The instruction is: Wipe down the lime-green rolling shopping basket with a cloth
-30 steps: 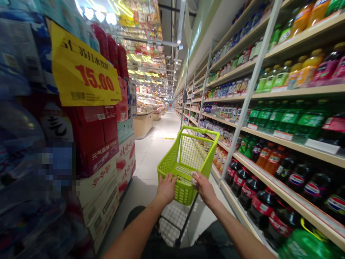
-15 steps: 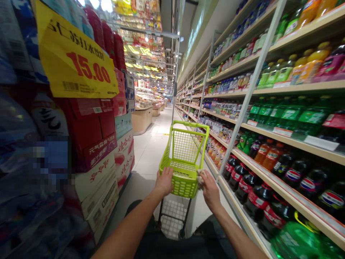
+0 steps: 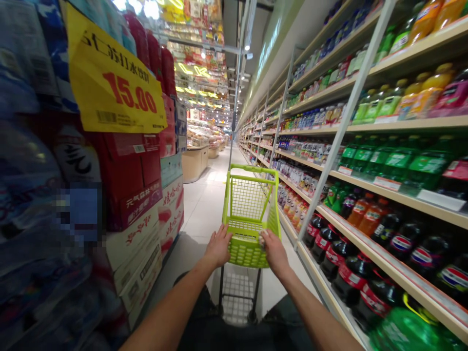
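Note:
A small lime-green shopping cart (image 3: 252, 256) stands directly before me, its plastic basket upright on a dark metal frame. My left hand (image 3: 219, 245) grips the near left part of the basket rim, fingers laid over the edge. At the near right of the rim, my right hand (image 3: 274, 249) is closed with its fingers curled against the cart. Something small and pale shows at the right fingertips, too small to name. Through the lattice, no goods can be seen in the basket.
Shelves of bottled drinks (image 3: 398, 161) line the right side, with large cola bottles (image 3: 351, 265) low down. Stacked drink cartons (image 3: 135, 243) and a yellow price sign (image 3: 120, 83) crowd the left. A pale floor aisle (image 3: 201, 204) runs ahead past a wooden display counter (image 3: 194, 163).
My right hand has shifted left, from beside the cart onto its near rim. The basket has swung slightly, and the view has turned a little to the left.

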`<state>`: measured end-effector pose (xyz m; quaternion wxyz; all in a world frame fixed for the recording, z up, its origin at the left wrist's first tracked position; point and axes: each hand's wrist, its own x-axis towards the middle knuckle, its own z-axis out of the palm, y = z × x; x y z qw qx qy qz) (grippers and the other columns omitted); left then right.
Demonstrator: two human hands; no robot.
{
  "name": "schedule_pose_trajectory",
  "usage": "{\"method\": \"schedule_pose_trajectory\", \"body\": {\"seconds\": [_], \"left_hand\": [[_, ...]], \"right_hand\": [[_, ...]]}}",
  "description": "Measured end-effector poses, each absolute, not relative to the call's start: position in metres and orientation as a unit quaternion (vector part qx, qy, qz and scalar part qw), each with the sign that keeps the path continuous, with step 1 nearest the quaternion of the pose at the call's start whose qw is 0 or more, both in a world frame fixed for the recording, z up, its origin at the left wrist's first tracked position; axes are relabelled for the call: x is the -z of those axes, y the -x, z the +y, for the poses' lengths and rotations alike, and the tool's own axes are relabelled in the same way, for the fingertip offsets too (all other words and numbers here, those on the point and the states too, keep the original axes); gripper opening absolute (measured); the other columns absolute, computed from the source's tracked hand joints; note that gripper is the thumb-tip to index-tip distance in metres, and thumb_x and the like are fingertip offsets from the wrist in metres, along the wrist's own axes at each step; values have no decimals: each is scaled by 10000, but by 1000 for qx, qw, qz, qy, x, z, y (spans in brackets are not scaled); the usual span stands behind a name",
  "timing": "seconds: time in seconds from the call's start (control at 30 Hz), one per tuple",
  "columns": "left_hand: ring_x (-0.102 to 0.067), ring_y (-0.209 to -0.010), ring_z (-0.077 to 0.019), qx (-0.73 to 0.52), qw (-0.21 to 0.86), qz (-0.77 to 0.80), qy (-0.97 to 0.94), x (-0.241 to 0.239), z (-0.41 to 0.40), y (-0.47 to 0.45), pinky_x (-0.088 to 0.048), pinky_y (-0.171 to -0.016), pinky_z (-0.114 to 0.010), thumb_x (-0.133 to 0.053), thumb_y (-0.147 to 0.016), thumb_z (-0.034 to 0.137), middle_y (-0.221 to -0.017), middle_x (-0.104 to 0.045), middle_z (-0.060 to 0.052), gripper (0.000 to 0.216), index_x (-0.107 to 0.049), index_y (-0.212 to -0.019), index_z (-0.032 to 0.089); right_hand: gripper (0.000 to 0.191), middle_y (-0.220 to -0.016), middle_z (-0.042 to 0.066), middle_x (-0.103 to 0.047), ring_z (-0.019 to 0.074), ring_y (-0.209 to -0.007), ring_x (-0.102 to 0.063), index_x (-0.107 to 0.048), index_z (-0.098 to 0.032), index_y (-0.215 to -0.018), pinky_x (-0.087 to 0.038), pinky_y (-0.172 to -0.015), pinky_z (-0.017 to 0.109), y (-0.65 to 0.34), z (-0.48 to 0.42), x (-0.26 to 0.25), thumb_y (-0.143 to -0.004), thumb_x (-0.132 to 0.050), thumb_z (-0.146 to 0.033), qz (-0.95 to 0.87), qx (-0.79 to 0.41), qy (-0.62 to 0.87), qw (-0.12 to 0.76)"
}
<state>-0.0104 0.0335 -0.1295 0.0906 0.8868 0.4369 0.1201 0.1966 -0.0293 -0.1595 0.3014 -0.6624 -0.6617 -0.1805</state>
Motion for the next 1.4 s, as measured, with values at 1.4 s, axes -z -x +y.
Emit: {"method": "schedule_pose_trajectory", "body": {"seconds": [1.4], "left_hand": [[-606, -900, -176, -366, 820, 313, -310, 153, -44, -36, -450, -814, -283, -609, -700, 374, -918, -669, -52, 328, -588, -947, 159]], "right_hand": [[597, -1377, 157, -336, 288, -1288, -257, -365, -127, -1307, -283, -994, 545, -127, -87, 198, -731, -506, -204, -723, 142, 550, 394]]}}
